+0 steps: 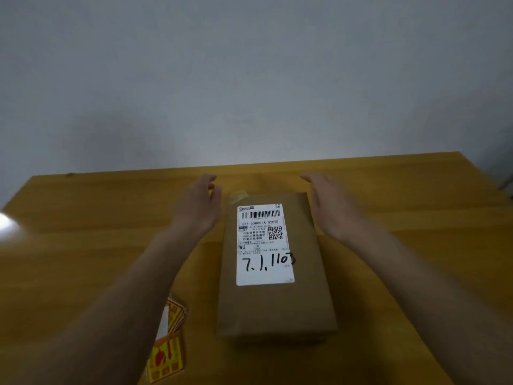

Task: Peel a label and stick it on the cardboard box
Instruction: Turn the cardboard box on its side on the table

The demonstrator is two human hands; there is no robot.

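Your bare left hand (198,202) reaches forward, palm facing inward, fingers loosely spread and slightly curled, holding nothing. Your bare right hand (329,202) mirrors it, palm inward, fingers extended, empty. Both forearms stretched out, well apart.

Brown cardboard box (274,273) lying flat, white shipping label on top, yellow labels (166,354) just left

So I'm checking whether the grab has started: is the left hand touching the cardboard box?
Apart. The head view shows bare wooden table between the open left hand and the cardboard box at its far left corner.
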